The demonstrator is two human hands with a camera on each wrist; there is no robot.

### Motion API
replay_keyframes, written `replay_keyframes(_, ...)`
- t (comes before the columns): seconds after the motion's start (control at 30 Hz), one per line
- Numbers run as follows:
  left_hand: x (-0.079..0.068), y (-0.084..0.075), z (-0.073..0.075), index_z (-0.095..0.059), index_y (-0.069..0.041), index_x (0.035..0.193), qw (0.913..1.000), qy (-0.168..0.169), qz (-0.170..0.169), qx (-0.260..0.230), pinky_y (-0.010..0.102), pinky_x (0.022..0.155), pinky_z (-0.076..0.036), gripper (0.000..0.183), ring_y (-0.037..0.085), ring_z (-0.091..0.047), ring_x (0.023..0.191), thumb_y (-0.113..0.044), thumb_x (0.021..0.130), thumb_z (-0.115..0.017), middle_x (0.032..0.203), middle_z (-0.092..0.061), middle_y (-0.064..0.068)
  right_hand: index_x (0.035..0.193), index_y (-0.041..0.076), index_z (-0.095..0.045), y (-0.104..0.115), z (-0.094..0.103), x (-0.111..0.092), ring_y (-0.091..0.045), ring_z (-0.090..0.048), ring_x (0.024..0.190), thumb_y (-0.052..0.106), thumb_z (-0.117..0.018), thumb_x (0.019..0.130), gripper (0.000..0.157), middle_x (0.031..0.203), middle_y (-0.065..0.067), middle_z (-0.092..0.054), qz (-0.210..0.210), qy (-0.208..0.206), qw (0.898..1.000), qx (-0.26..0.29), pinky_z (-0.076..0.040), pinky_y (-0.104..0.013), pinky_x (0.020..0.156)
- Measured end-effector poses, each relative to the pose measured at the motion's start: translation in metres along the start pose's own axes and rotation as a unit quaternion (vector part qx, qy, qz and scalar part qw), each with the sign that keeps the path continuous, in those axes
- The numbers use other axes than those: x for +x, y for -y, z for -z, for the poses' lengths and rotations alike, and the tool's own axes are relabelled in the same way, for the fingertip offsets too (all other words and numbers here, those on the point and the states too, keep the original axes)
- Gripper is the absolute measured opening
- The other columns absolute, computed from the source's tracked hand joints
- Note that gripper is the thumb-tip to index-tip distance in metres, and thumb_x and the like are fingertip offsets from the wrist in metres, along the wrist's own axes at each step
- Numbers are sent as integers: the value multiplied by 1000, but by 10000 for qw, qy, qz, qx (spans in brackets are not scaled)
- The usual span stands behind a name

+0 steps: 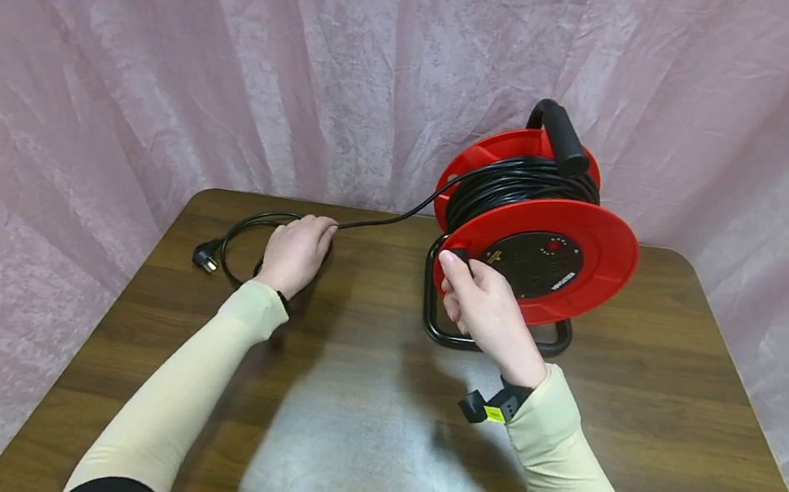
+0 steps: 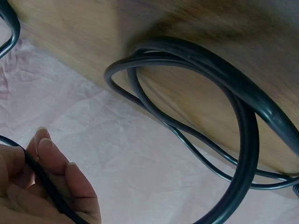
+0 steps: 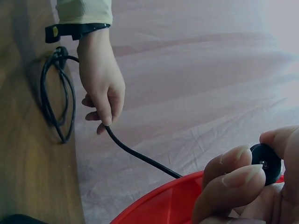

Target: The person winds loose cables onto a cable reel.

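A red cable reel (image 1: 608, 255) with black cable (image 1: 504, 190) wound on its drum stands at the back right of the table. My right hand (image 1: 488, 305) grips the small black winding knob (image 3: 266, 163) on the reel's front disc, thumb and fingers around it. Off to the left, my left hand (image 1: 297, 253) pinches the cable between thumb and fingers, seen closely in the left wrist view. From that hand the cable rises to the top of the drum. Loose loops of cable (image 2: 247, 135) hang below the left hand, ending in a black plug (image 1: 206, 255) on the table.
The wooden table (image 1: 356, 409) has its back edge against a pink curtain (image 1: 359, 65). A black tubular stand (image 1: 442, 338) carries the reel, with a black carry handle (image 1: 564, 140) on top.
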State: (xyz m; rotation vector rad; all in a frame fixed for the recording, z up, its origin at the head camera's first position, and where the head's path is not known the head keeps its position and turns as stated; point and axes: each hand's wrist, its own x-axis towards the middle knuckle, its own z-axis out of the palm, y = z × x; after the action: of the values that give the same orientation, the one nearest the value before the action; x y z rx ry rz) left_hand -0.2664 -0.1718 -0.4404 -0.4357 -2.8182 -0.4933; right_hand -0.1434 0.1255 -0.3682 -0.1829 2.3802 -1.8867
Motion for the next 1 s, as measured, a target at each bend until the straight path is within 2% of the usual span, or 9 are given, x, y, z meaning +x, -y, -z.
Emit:
replay_keyframes(0.3,0,1,1,-64,-14,138,9992,273,-154,-247,51,93,-45,33,33,-61,111,-23,112,-47,122,-66,11,94,1,-56,5,3,0,-20,-45,55,54,-54,104,53,66,-15,-51,19,-71,10000,31,-39,-27,48)
replay_keyframes(0.53,1,0,0,-63,-12,140,9989,206,-289,-298,47,96,-48,34,30,-61,109,-21,111,-48,119,-66,11,93,3,-57,10,8,-1,-21,-46,55,59,-54,101,56,67,-16,-51,141,-166,9997,-72,-40,-29,49)
replay_keyframes(0.8,-1,-4,1,-65,-16,136,9988,270,-48,-410,44,72,-55,34,24,-68,91,-32,111,-47,117,-69,6,95,1,-58,16,18,-2,-24,-48,56,64,-55,99,63,67,-17,-52,209,-269,9990,-280,-42,-32,51)
replay_keyframes(1.0,-1,-10,3,-64,-14,137,9987,254,-139,-426,44,68,-53,35,25,-65,82,-29,112,-46,113,-69,8,94,0,-57,18,24,-1,-23,-49,55,60,-55,101,60,66,-18,-51,301,-262,9988,-294,-44,-33,52)
